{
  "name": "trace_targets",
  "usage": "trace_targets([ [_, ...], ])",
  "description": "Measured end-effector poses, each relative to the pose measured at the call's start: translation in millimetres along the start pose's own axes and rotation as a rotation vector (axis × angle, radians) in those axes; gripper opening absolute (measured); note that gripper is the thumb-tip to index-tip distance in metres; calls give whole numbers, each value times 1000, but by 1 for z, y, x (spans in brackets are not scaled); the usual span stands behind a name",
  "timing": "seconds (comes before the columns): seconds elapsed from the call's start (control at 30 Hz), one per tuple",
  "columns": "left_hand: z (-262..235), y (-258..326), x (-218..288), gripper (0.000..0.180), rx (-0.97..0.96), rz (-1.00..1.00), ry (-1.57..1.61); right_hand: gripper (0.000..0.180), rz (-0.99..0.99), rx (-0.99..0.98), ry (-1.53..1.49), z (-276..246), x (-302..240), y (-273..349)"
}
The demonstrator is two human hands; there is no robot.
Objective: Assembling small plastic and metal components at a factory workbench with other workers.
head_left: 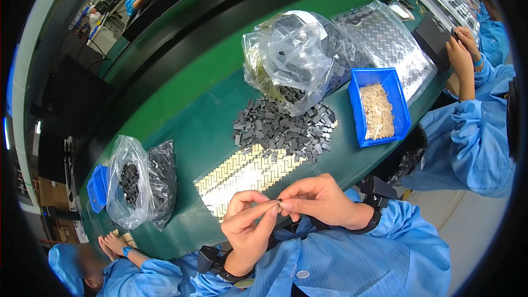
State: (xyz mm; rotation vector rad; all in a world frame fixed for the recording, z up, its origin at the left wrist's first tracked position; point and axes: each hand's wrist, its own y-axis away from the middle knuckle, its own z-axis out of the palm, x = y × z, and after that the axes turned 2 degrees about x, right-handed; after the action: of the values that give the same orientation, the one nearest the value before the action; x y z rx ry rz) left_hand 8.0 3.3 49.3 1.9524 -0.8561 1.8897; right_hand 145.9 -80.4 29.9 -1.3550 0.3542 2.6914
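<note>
My left hand (250, 228) and my right hand (322, 202) meet in front of my body, fingertips touching. Thumb and forefinger are pinched together on each. A small dark piece (280, 201) shows between the fingertips, mostly hidden by them. Just beyond my hands lies a shiny sheet (217, 187) with rows of pale yellow, rectangular adhesive pads (242, 166). Small dark grey blocks (283, 129) are heaped over its far edge. Some of them spill from the mouth of a large clear plastic bag (300, 49).
A blue bin (356, 107) of tan pieces (377, 111) stands at the right, beside wrapped trays (385, 38). Another bag of dark parts (132, 187) and a small blue bin (98, 188) stand left. Co-workers' hands (461, 49) are busy at right and lower left.
</note>
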Motion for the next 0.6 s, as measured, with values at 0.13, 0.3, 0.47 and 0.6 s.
trace_targets([
  [0.13, 3, 1, -5, 17, -2, -41, 40, 13, -16, 25, -29, 0, 1, 2],
  [0.3, 9, -1, -11, 13, 28, -234, 425, 13, -80, 46, 84, -8, -13, 6],
  [0.47, -6, -10, -8, 10, 125, -164, 474, 8, -656, 545, 1081, -49, -75, 16],
  [0.6, -10, -14, -3, 11, 85, -105, 336, 1, -707, 740, 1633, -91, -106, 29],
])
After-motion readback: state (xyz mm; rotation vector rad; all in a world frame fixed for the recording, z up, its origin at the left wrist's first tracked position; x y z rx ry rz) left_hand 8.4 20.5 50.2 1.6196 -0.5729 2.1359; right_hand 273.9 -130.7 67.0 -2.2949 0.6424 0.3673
